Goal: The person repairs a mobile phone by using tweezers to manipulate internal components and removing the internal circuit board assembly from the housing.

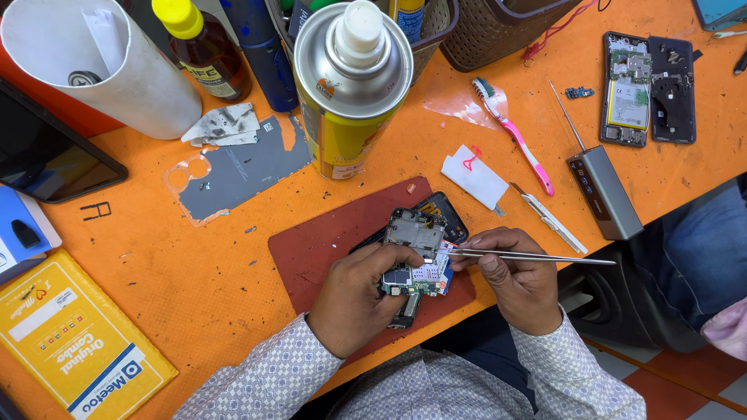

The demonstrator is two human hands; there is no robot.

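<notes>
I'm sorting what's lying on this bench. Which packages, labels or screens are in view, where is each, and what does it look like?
Padded envelope: bottom left, yellow with a white-and-blue label.
Spray can: top centre, silver top, yellow label.
Brown bottle: top left, yellow cap, pale label.
Dark screen: left edge, black, unlit.
White tag: right of the can, with a red mark.

A single head-worn camera looks almost straight down from above the person's chest onto an orange workbench (194,288); the bench's near edge runs slantwise from lower left to right, so the view is turned a little against the table; it sits close, the forearms entering from the bottom edge and the left hand (359,299) and right hand (517,280) lying just below centre; the far bench with its aerosol can (352,85) fills the top; tiled floor shows at lower right.
</notes>
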